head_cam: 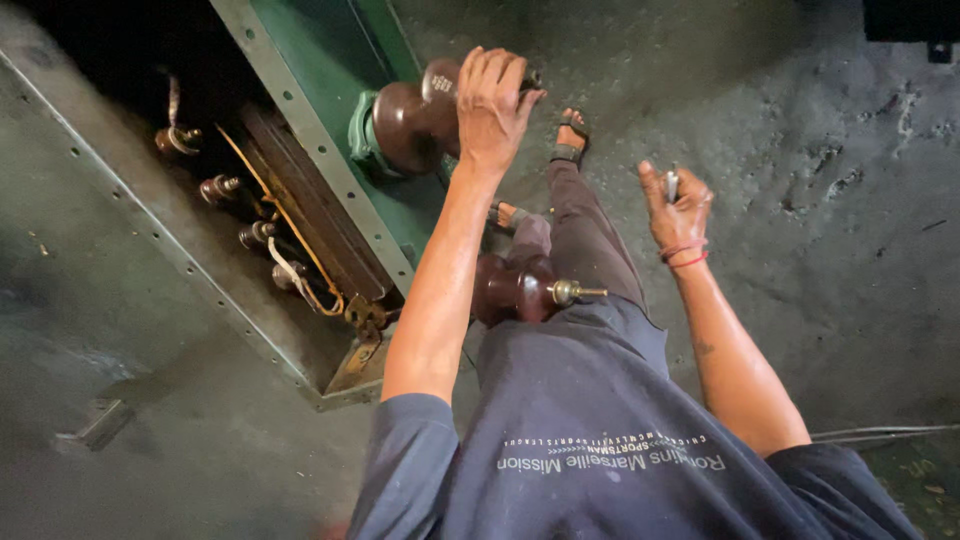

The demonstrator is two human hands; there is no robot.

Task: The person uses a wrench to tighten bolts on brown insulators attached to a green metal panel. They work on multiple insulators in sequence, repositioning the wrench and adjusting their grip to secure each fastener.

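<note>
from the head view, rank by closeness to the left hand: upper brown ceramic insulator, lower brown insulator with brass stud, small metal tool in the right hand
1. Upper brown ceramic insulator: under the left hand, touching it, on the green tank wall.
2. Small metal tool: off to the right, in the right hand.
3. Lower brown insulator with brass stud: below, by the forearm.

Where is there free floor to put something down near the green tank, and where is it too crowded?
Bare concrete floor lies beyond the right hand, and more lies left of the green tank. It is crowded between the tank wall and the legs, where the left hand grips a brown insulator.
</note>
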